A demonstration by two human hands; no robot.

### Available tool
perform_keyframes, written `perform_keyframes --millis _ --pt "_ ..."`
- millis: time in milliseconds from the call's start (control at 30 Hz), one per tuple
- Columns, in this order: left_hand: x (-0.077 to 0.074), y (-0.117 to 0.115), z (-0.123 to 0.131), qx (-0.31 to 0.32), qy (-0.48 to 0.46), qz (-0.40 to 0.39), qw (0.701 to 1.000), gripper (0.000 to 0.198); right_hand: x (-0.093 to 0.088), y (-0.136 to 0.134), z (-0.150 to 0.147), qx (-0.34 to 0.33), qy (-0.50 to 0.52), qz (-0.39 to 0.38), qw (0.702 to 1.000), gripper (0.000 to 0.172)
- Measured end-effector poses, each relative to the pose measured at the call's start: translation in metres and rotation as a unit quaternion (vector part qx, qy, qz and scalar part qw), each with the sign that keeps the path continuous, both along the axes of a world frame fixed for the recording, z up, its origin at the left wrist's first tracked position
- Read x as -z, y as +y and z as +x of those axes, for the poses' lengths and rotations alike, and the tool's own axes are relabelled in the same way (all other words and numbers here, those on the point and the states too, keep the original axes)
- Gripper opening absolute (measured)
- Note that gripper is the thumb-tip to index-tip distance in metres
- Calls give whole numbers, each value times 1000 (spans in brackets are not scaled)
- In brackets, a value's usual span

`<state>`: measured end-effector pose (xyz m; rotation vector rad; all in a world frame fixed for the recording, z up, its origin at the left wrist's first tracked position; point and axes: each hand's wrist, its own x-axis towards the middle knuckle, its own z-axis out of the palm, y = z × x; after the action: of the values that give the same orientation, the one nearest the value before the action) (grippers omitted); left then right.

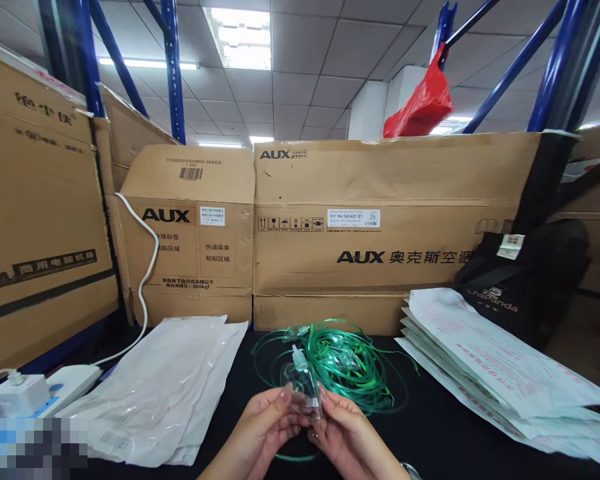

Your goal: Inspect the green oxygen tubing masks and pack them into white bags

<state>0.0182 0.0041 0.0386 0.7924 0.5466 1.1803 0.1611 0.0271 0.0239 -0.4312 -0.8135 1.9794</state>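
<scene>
A clear plastic oxygen mask (306,385) with a pale green connector at its top is held between my two hands, low in the middle of the view. My left hand (267,423) pinches its left edge with thumb and fingers. On the opposite edge, my right hand (344,427) grips it the same way. Just behind the mask lies a tangled coil of green tubing (350,373) on the black table surface. Other clear plastic pieces show among the loops. Part of the tubing passes below my hands.
Sealed white pouches (170,380) lie at left, beside a white power strip (75,387) with a cable. A stack of printed pouches (490,360) is at right, with a black bag (520,287) behind. Cardboard boxes (300,267) wall off the back. A red plastic bag (420,100) hangs above.
</scene>
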Motion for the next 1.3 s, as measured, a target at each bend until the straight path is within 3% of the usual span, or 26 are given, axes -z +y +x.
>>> perform_keyframes --millis 100,333,567,900,1133,1233,1300 --pt "4 3 -1 8 -22 -30 999 37 1 1 1 -11 15 -13 1000 13" --pt "7 3 -1 -2 -22 -46 999 33 3 2 0 -8 12 -29 999 12" --pt "18 9 7 -44 29 17 998 28 5 -3 -6 28 -80 76 993 23" --pt "27 14 5 -39 82 66 994 21 2 -5 -5 45 -110 79 990 26" --pt "19 10 3 -27 -15 -3 1000 27 7 -6 -7 20 -129 95 987 28" --pt "11 7 -2 -34 -13 2 999 11 13 -2 -10 -5 -208 140 968 34" --pt "7 7 -5 -54 -13 -2 998 5 12 5 -6 4 -293 200 935 39"
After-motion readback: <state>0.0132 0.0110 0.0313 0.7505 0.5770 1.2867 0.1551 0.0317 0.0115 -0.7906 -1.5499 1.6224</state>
